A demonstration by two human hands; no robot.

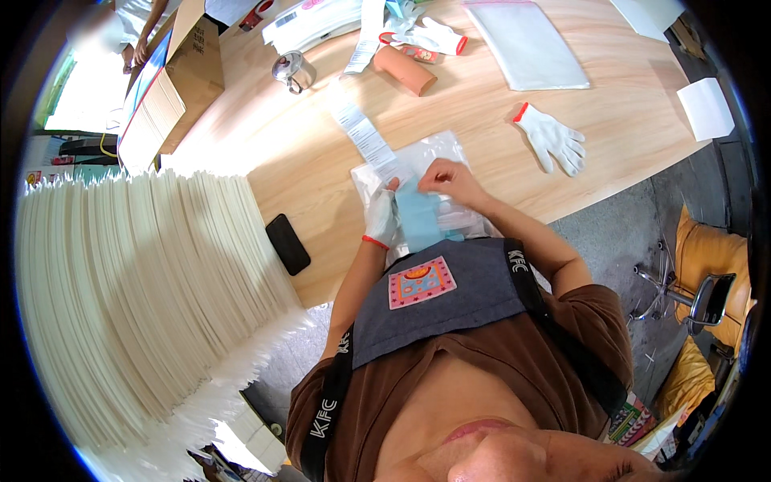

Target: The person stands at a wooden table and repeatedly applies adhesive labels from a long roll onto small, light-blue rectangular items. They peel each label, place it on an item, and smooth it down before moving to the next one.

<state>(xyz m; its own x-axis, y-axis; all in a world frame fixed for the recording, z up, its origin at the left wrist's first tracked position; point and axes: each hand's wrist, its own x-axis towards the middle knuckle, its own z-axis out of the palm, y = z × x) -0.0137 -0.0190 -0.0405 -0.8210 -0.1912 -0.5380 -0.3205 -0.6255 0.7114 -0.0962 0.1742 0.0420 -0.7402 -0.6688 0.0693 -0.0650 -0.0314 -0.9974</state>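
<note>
My left hand (381, 218) wears a white glove with a red cuff, its thumb tip bare. It is closed on a strip of white printed labels (365, 138), which runs from the far side of the table down to a pale blue sheet (418, 218). My bare right hand (454, 182) is closed in a pinch at the blue sheet's upper right; what its fingertips hold is hidden. Under both hands lie clear plastic bags (450, 149), close to my apron. A white glove (554, 143) with a red cuff lies flat to the right.
Tall stacked white sheets (144, 281) stand left, beside a black phone (287, 244). Beyond are a metal cup (294, 72), a brown cardboard tube (404, 71), more gloves (434, 36) and flat clear bags (530, 48). A cardboard box (189, 76) stands far left, near another person's arm (148, 36).
</note>
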